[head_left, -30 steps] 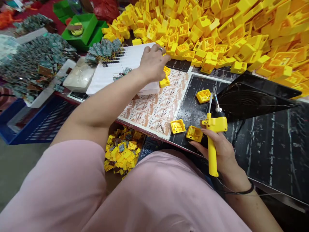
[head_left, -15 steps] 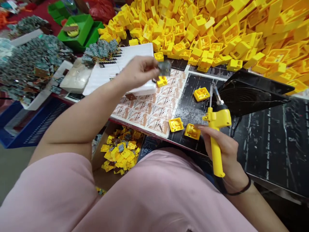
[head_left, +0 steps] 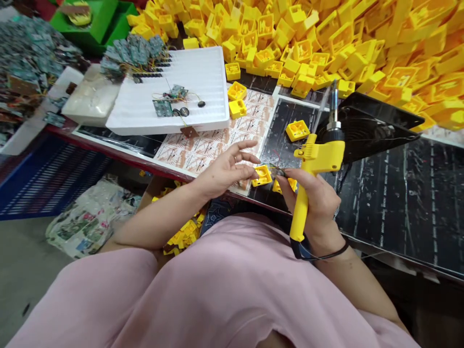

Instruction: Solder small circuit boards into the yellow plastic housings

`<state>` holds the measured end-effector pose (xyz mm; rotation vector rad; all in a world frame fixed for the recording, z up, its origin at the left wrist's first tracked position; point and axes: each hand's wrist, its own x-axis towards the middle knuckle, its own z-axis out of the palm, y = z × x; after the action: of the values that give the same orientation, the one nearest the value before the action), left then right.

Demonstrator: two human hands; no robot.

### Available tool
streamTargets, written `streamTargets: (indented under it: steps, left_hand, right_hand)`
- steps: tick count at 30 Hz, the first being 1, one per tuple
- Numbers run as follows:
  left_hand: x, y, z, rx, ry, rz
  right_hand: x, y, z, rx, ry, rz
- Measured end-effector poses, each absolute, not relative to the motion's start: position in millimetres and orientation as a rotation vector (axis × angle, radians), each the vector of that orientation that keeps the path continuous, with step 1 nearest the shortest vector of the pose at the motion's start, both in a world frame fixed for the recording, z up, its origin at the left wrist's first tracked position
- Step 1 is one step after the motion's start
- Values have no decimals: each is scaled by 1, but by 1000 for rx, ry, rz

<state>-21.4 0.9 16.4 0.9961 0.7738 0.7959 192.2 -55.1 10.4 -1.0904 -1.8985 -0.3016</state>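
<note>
My right hand (head_left: 311, 203) grips a yellow-handled soldering iron (head_left: 311, 159), its metal tip pointing up and away from me. My left hand (head_left: 226, 169) hovers beside it with fingers apart, holding nothing, close to a square yellow plastic housing (head_left: 261, 175). A small dark circuit board (head_left: 278, 172) sits at my right fingertips; whether it is pinched there I cannot tell. A second yellow housing (head_left: 283, 186) lies partly hidden behind those fingers.
A white foam tray (head_left: 170, 92) holds small circuit boards and wires, beside printed paper sheets (head_left: 213, 150) and a black mat (head_left: 384, 212). A huge heap of yellow housings (head_left: 308, 38) rises behind. Loose boards (head_left: 36, 53) lie left; a cardboard box (head_left: 152, 188) sits below the table edge.
My left hand has come down from above the foam tray to beside my right hand, and the small board is no longer in it. The soldering iron has tilted.
</note>
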Motion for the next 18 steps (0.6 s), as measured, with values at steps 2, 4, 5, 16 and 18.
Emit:
streamTargets:
  steps: [2,4,5,16,18]
  left_hand:
    - [-13,-10,12,803,749,773]
    - [-5,-17,8,722,738,740]
    - [-2,-19,6,747,745,761]
    - [10,-11,7,1230,799,1052]
    - [12,-15,11,1060,800,987]
  right_hand:
    - [192,-57,11,-1074,-1880,-288]
    - [191,-59,12,-1081,-1868,-249]
    - [190,-61,12,-1093,-1861,-211]
    - [177,-71,5,-1125,-1760,249]
    - [174,-72,2,-1128,-1756,253]
